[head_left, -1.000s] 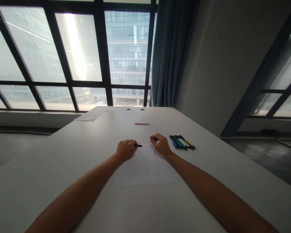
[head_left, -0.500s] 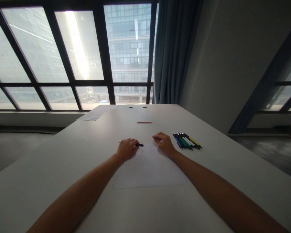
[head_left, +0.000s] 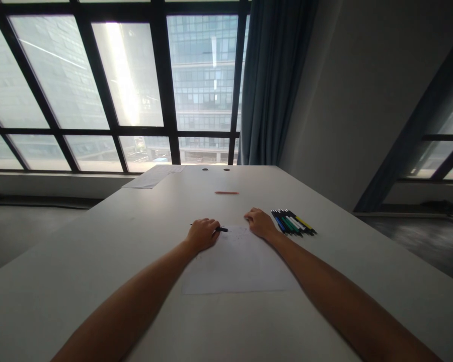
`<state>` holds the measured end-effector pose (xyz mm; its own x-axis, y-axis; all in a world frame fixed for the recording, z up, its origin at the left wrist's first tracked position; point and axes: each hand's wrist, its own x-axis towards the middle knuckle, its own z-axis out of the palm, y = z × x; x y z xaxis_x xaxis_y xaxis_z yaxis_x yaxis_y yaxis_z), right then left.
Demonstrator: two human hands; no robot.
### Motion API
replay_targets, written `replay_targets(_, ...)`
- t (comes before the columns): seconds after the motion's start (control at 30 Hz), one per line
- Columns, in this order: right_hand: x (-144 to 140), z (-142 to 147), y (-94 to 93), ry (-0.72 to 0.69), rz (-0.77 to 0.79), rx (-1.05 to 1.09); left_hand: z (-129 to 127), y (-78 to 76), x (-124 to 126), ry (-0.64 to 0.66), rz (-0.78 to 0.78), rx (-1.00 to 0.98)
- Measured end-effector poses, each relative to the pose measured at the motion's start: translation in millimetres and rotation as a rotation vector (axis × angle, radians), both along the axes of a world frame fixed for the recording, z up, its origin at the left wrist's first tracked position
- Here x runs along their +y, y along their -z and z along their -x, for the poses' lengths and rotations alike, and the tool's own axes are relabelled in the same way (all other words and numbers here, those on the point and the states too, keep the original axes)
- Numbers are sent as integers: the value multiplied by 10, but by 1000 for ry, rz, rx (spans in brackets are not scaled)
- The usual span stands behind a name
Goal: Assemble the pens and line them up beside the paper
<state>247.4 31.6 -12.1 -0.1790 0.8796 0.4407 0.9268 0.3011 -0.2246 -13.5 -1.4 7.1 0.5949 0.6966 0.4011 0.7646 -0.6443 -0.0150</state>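
Note:
My left hand (head_left: 203,234) is closed around a black pen (head_left: 222,229). The pen lies sideways with its tip pointing right, over the top left part of a white sheet of paper (head_left: 237,271). Faint small marks show near the sheet's upper edge. At the sheet's upper right corner rests my right hand (head_left: 261,222), its fingers curled and pressed together. What those fingers pinch, if anything, is too small to make out. Just right of it, a row of pens (head_left: 292,222) with blue, green, white and yellow barrels lies side by side.
A pinkish-orange pencil (head_left: 226,192) lies crosswise beyond my hands. Further sheets (head_left: 147,178) lie at the far left edge of the white table (head_left: 154,211). Two dark round spots mark the table's far end. Behind it are windows and a blue curtain (head_left: 266,90).
Both hands and the sheet have shifted slightly right. My right hand's fingers have lowered and look more tightly curled. The view has tilted up slightly.

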Motion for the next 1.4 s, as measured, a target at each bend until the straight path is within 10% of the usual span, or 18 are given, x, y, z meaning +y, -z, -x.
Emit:
replay_targets(0.93,180,-70,-12,-52,-11,47,-4,23,51,-10,17,-47)
replay_targets(1.4,82,-120,-102,-170,31,-269,6,45,106,69,89,-53)
